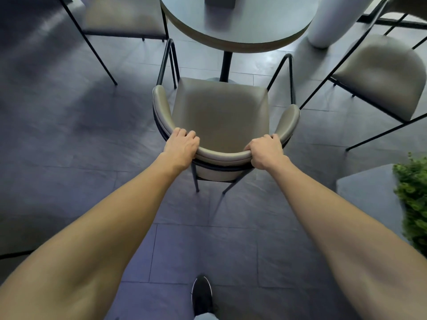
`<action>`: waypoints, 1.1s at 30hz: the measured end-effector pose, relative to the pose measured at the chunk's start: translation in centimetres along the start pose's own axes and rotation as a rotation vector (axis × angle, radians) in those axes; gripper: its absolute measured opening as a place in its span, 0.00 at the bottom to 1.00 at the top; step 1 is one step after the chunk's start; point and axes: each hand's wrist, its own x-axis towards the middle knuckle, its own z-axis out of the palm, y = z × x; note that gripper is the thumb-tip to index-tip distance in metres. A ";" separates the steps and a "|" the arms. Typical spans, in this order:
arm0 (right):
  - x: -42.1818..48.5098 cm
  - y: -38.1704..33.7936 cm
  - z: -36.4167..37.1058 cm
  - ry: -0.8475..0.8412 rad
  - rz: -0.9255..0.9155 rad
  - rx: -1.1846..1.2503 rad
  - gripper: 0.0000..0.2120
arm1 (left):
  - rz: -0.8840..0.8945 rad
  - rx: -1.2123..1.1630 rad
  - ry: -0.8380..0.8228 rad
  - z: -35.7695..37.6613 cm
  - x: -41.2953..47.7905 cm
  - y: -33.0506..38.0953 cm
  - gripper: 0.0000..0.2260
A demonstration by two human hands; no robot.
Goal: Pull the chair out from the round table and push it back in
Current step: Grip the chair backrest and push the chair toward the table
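Dark grey stone-look floor tiles (69, 125) run across the whole room, with thin pale grout lines and soft patches of cool light on the left. A second upholstered chair (120, 17) with thin black metal legs stands at the upper left, and a third, round-seated chair (383, 72) stands at the right. Between them at the top right rises a smooth white tapered floor vase (332, 21). At the right edge, a leafy green plant (413, 199) leans over a grey slab-like block (365, 192).
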 end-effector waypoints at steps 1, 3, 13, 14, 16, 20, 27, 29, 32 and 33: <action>0.7 0.2 -0.3 -0.003 -0.001 -0.003 0.20 | 0.001 -0.004 -0.003 -0.2 0.6 -0.4 0.11; 1.8 0.4 -0.9 -0.007 -0.002 -0.004 0.21 | 0.008 -0.001 -0.011 -0.5 1.8 -1.2 0.12; 4.6 0.6 -2.0 0.026 0.023 -0.011 0.18 | 0.023 0.007 -0.057 -1.2 5.4 -3.3 0.16; 4.6 0.6 -1.9 0.029 0.022 -0.013 0.18 | 0.025 0.005 -0.057 -1.2 5.4 -3.2 0.16; 4.6 0.7 -1.9 0.026 0.024 -0.011 0.18 | 0.018 0.010 -0.054 -1.3 5.4 -3.1 0.15; 3.6 1.0 -2.6 -0.011 -0.031 -0.006 0.17 | -0.011 0.018 -0.080 -2.1 4.6 -2.3 0.15; -0.2 4.0 -7.8 -0.002 0.001 0.091 0.20 | 0.033 -0.053 -0.177 -9.9 4.8 0.2 0.27; -1.2 6.5 -10.5 0.020 0.050 0.098 0.22 | 0.045 -0.039 -0.106 -13.8 6.0 1.1 0.26; -2.7 11.4 -15.0 0.080 0.120 0.102 0.21 | 0.074 -0.060 0.007 -20.1 8.5 3.3 0.23; -3.2 13.2 -16.4 0.096 0.140 0.104 0.20 | 0.083 -0.064 0.037 -22.3 9.4 4.2 0.22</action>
